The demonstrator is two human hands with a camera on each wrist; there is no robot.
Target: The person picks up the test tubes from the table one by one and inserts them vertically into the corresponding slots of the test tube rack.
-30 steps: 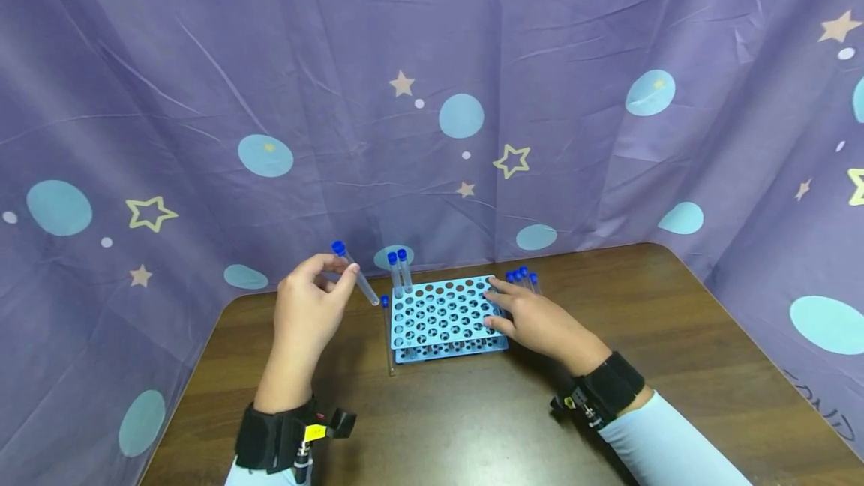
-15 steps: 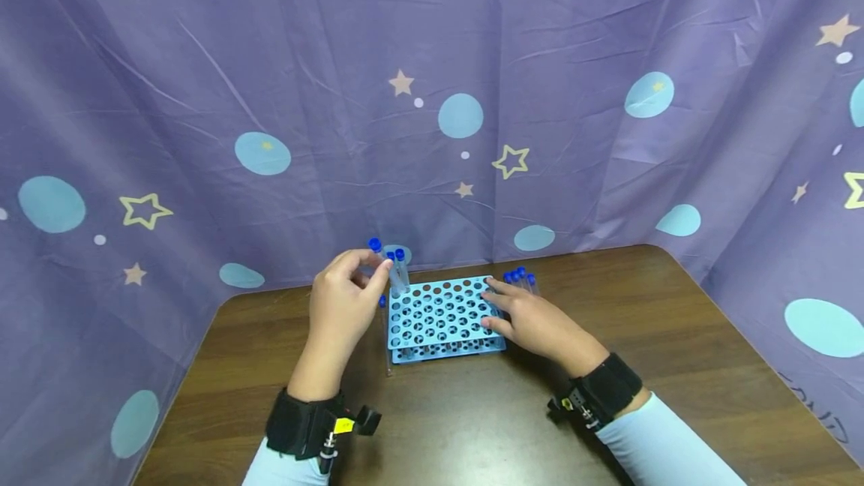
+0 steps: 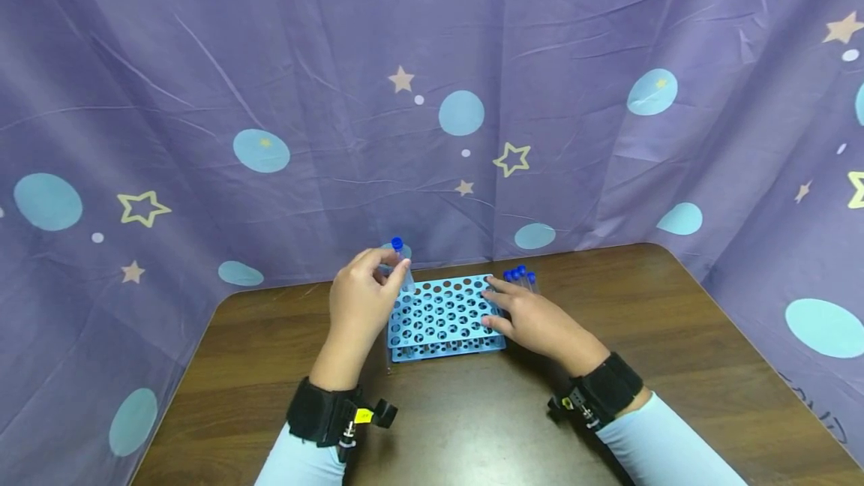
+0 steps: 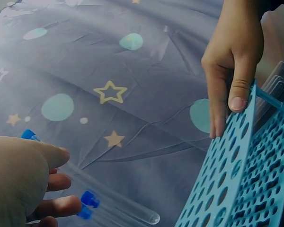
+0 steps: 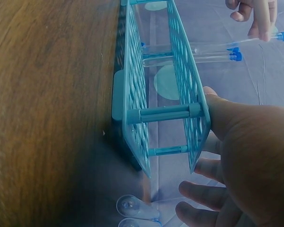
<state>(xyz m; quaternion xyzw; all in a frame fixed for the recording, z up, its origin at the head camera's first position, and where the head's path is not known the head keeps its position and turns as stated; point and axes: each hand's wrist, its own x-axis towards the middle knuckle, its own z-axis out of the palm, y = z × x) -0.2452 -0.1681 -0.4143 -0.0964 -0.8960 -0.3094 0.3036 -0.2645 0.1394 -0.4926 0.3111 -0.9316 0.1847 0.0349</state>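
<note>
My left hand (image 3: 361, 291) pinches a blue-capped test tube (image 4: 118, 198) between thumb and fingertips. It holds the tube over the back left corner of a light-blue test tube rack (image 3: 445, 321), with the cap (image 3: 397, 243) above the fingers. In the left wrist view the tube slants, its rounded end clear of the rack's top plate. Two capped tubes (image 5: 217, 57) stand in the rack close by, hidden behind my left hand in the head view. My right hand (image 3: 536, 317) rests on the rack's right end with fingers spread, thumb on the top plate.
Several blue-capped tubes (image 3: 520, 274) are grouped on the wooden table (image 3: 607, 433) behind the right hand. Along the rack's left side lies another tube (image 3: 388, 367), mostly covered by the left hand. A purple patterned curtain (image 3: 378, 141) hangs behind the table.
My left hand has carried its tube rightward to the rack's back left corner, and the tube has turned more upright. The right hand stays on the rack.
</note>
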